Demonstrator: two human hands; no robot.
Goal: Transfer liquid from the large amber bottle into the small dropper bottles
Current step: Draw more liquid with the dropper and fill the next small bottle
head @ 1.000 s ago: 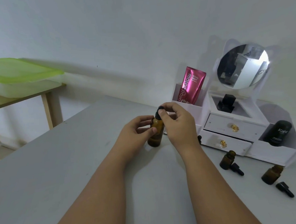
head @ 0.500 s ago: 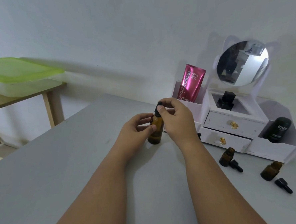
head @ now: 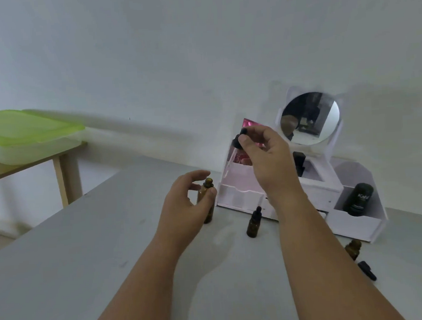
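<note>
The large amber bottle [head: 206,204] stands uncapped on the grey table [head: 87,254], and my left hand [head: 183,206] grips its side. My right hand [head: 266,156] is raised above and to the right of it, pinching the black dropper cap [head: 238,139]; a clear glass pipette hangs from the cap down to the left. A small capped dropper bottle [head: 254,223] stands between my forearms. Another small amber bottle [head: 353,248] stands open at the right, with its black dropper [head: 367,270] lying beside it.
A white vanity organizer [head: 352,225] with drawers and a round mirror [head: 310,118] stands against the wall behind the bottles; it holds a pink sachet and a black jar [head: 359,197]. At the far left a green-lidded box [head: 23,131] rests on a wooden table.
My right hand has lifted the dropper cap and pipette out of the large bottle, up and to the right. The view has shifted, and a capped small bottle now shows.
</note>
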